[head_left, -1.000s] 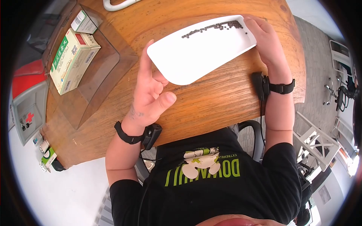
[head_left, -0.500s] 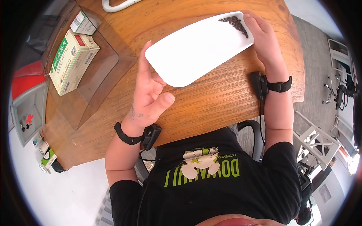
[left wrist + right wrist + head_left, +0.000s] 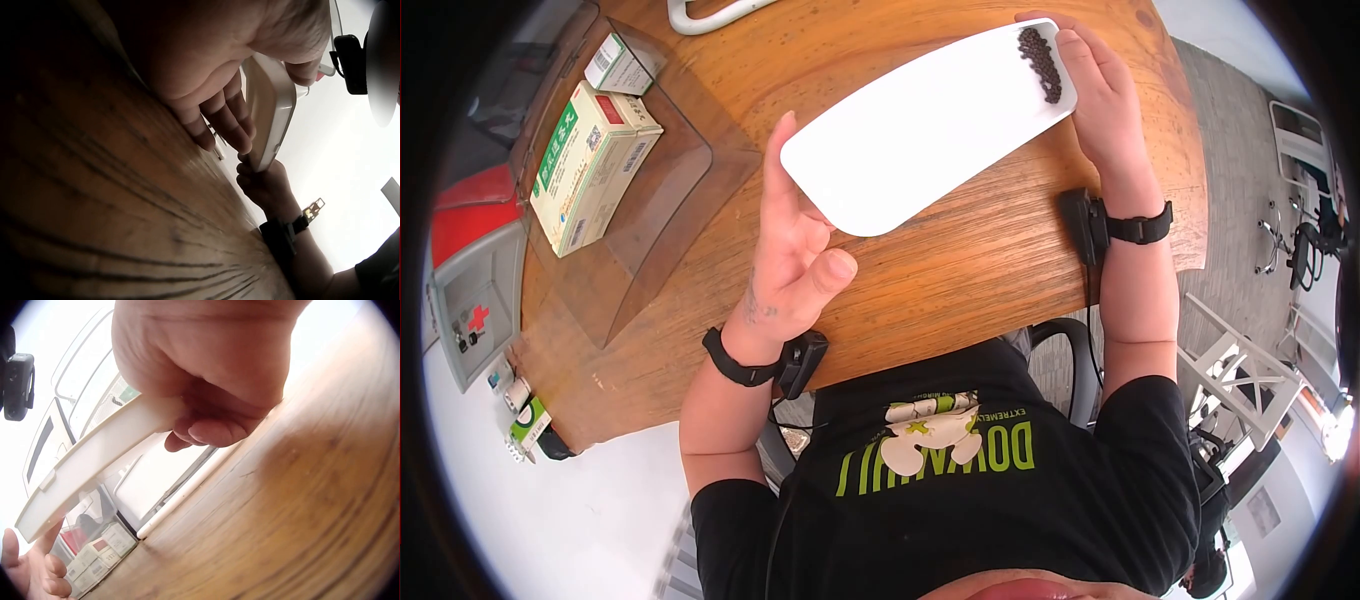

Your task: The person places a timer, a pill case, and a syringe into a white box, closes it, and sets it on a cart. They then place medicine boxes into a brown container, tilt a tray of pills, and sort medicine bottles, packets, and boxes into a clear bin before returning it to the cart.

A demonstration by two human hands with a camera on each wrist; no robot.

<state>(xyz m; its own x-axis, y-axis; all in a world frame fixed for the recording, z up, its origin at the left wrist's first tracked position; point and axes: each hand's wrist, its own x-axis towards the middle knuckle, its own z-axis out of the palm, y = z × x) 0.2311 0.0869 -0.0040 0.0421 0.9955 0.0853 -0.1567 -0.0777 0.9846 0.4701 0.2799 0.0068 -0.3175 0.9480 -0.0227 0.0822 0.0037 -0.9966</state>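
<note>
A long white shallow tray [image 3: 920,130] is held above the wooden table between both hands. Small dark round pellets [image 3: 1040,66] lie gathered in a band at its right end. My right hand [image 3: 1108,110] grips that end, thumb along the rim and fingers curled beneath, as the right wrist view shows. At the opposite end is my left hand [image 3: 792,240], its index finger running along the tray's edge. The left thumb stands away from the tray. In the left wrist view the other fingers [image 3: 228,122] reach loosely toward the tray's underside.
Cream-and-green medicine boxes [image 3: 590,165] and a smaller white box [image 3: 620,65] sit at the left in a clear plastic bin [image 3: 685,190]. A white curved handle [image 3: 715,14] lies at the far edge. A grey case with a red cross [image 3: 478,315] is beyond the table's left side.
The pellets have rolled from along the tray's far side into its right end. That end has risen slightly in the head view, while the left end has shifted a little left and toward me.
</note>
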